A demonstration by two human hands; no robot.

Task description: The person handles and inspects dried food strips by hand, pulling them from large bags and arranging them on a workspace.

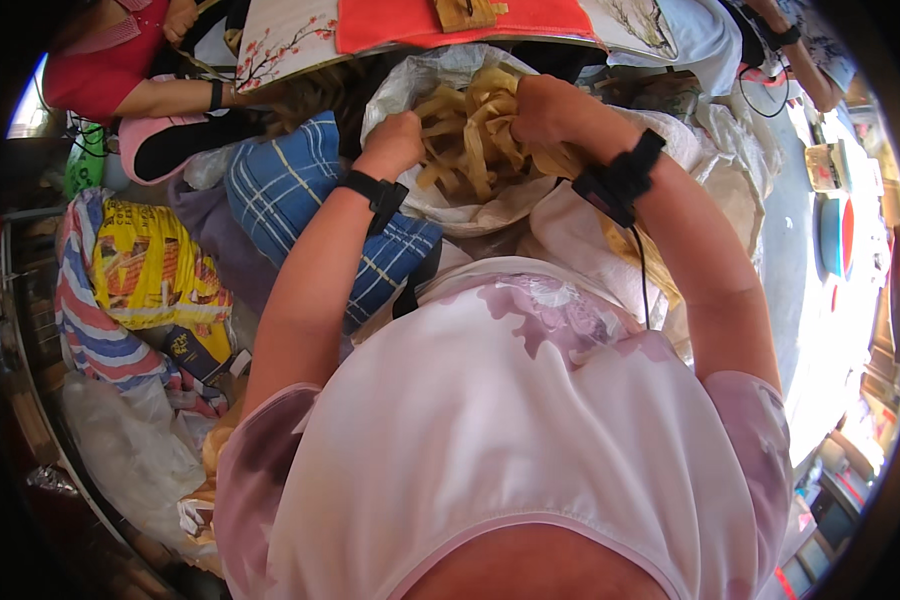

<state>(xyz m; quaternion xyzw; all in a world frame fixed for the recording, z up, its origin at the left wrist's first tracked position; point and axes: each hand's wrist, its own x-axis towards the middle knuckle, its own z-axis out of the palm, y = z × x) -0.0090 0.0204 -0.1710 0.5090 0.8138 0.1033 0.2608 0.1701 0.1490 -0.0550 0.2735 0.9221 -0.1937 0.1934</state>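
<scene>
Tan, ribbon-like strips (pixel 480 142) lie in a tangled heap inside an open white woven plastic sack (pixel 495 214), just beyond my lap. My left hand (pixel 395 144) is at the sack's left side, its fingers curled against the left edge of the strips; whether it grips strips or the sack's rim cannot be told. On the right side, my right hand (pixel 551 112) is closed around some of the strips, with more of them hanging below it. Both wrists wear black straps. A blue plaid cloth (pixel 285 195) lies under my left forearm.
A table with a red cloth (pixel 397 22) and a wooden block (pixel 463 13) stands beyond the sack. At upper left a person's arm (pixel 172 97) reaches under its edge; another person's arm (pixel 806 71) is at upper right. Bags, one yellow (pixel 157 262), crowd the left.
</scene>
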